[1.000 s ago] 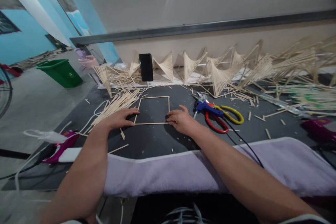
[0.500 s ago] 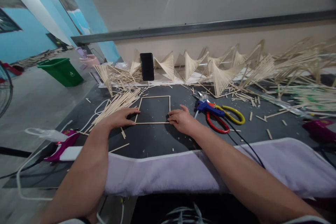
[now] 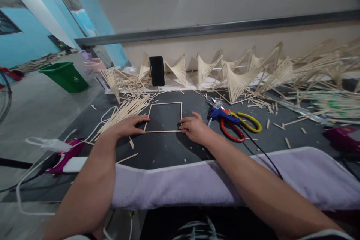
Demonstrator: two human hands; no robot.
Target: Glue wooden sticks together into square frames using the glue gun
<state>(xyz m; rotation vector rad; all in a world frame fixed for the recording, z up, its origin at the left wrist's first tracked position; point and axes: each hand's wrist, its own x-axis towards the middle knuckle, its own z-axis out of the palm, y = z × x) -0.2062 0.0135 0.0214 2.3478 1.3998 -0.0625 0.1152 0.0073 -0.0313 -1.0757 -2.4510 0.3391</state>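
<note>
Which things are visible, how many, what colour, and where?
table: one, dark grey, centre
stick frame: one, pale, on table
loose sticks: many, pale, across table
twisted stick structures: several, pale, along back
phone: one, black, back
corded tool: one, blue, right of frame
looped-handle tool: one, red-yellow, beside corded tool
devices: two, magenta, left and right
cloth: one, lilac, front edge
bin: one, green, left floor
container: one, pink, right of bin
cables: several, black and white, around
partition: one, pale, behind table
left grip: one, bare, frame's left
right grip: one, bare, frame's right
</note>
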